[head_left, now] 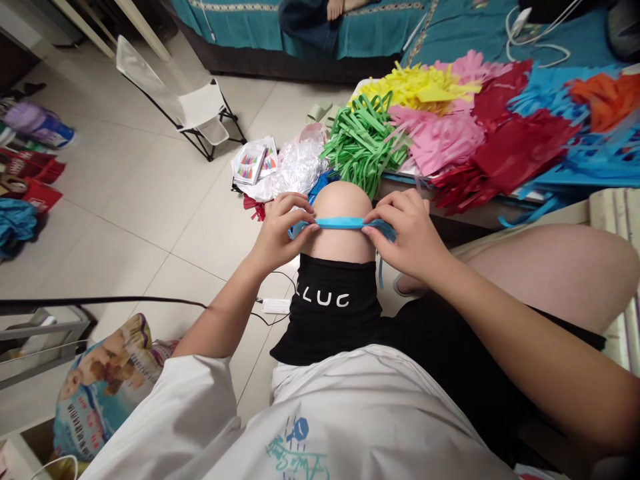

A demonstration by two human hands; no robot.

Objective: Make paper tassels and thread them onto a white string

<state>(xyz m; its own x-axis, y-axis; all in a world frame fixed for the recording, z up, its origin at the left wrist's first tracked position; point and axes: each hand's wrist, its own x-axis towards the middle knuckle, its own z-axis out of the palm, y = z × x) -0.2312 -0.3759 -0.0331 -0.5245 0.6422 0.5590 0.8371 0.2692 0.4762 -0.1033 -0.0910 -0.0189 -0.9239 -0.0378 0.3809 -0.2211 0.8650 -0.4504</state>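
A narrow folded strip of light blue tissue paper is stretched level across my bare knee. My left hand pinches its left end between thumb and fingers. At the other end my right hand has the same kind of pinch, and loose blue fringe hangs down below it. Just beyond my right hand lies a bundle of green fringed paper. Pink fringe and dark red fringe lie to the right of the green.
Yellow, orange and more blue fringe crowd the surface at the right. Clear plastic bags and printed packets sit ahead of my left hand. A small folding chair stands on the tiled floor. Another person's foot shows at the top.
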